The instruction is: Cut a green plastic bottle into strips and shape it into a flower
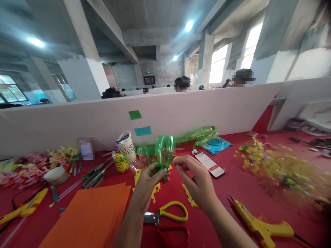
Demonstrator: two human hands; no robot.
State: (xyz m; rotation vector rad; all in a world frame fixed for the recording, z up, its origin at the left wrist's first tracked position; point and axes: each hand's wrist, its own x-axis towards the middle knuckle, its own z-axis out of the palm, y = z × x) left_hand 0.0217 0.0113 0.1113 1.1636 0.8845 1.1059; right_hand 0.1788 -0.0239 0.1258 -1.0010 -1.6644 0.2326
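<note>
From the view's centre, at eight o'clock, we have orange sheets (pixel 88 210). Our left hand (pixel 150 177) grips the green plastic bottle piece (pixel 165 148), at six, by its lower end. At five, our right hand (pixel 195 174) is half-open, just beside it.

Green bottle piece (pixel 165 150) — in left hand (pixel 147 179), right hand (pixel 198 176) near, scissors (pixel 157 218) below

The phone (pixel 210 165) lies right of the held bottle piece (pixel 165 150).
</note>
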